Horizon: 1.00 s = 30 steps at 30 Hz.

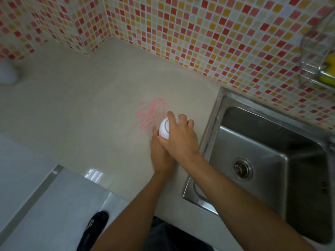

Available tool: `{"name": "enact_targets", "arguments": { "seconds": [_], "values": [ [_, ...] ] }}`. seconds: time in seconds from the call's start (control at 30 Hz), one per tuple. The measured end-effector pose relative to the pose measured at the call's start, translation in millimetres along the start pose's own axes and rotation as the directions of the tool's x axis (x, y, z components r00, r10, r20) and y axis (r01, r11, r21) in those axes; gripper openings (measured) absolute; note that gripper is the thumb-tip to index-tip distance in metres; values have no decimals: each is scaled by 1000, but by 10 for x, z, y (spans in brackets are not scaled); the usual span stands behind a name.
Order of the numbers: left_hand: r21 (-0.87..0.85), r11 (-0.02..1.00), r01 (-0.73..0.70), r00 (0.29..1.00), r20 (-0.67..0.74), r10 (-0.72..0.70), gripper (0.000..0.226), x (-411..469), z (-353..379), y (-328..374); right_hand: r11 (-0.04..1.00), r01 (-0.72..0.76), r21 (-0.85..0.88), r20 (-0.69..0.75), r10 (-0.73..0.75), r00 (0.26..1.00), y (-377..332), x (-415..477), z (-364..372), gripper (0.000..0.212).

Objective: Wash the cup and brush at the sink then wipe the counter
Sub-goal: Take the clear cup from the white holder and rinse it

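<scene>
Our right forearm comes in over the near corner of the sink, and our left forearm rises beside it from the bottom edge; below them a black shoe stands on the pale floor. Both hands meet on the beige desk, just left of the sink. The right hand lies over the left hand and its fingers curl round a white cup — a grey ring shows on the rounded white side facing us. Of the left hand we see the thumb pressed to the cup's left side; its other fingers sit under the right hand, so we cannot tell how they lie. The cup is at the right edge of a pink scribble on the desk. The steel sink has a round drain in its floor. Behind runs a wall of small red, orange and cream tiles, and at far right a wire rack holds something yellow.
</scene>
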<state>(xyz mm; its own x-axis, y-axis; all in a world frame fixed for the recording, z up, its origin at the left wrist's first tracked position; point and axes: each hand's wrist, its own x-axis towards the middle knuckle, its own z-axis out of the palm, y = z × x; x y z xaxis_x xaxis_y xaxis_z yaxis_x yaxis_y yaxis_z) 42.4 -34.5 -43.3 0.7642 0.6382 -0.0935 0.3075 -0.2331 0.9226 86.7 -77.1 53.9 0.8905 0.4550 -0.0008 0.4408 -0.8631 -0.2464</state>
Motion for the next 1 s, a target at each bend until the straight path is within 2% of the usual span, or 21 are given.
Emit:
{"name": "enact_targets", "arguments": {
  "seconds": [0.1,0.2,0.37,0.47,0.6,0.7,0.83,0.93,1.0],
  "values": [
    [118,990,-82,997,0,82,69,16,-19,40,1000,12,22,79,-14,997,63,62,-54,77],
    [183,977,-109,994,23,107,70,36,-5,-8,997,70,37,111,-73,991,123,92,-106,76],
    [192,979,-63,998,23,59,91,5,23,-10,992,120,48,154,-126,980,198,141,-158,72],
    [192,979,-65,998,13,63,90,7,32,-21,983,177,37,195,-181,964,230,181,-207,74],
    [118,990,-82,997,-1,82,82,-11,9,-24,928,373,-11,291,-354,889,208,234,-329,75],
    [112,993,-33,999,-14,35,91,-9,18,-23,912,409,-9,321,-385,865,211,291,-507,75],
    [144,989,-21,1000,-11,23,107,-27,19,-25,939,334,79,255,-343,904,284,408,-979,81],
    [185,983,8,1000,2,-8,114,-22,9,17,970,145,195,150,-176,973,441,527,-1239,73],
    [204,979,21,1000,0,-21,115,-18,5,38,945,-25,326,120,-15,993,601,589,-1242,69]
  ]
}}
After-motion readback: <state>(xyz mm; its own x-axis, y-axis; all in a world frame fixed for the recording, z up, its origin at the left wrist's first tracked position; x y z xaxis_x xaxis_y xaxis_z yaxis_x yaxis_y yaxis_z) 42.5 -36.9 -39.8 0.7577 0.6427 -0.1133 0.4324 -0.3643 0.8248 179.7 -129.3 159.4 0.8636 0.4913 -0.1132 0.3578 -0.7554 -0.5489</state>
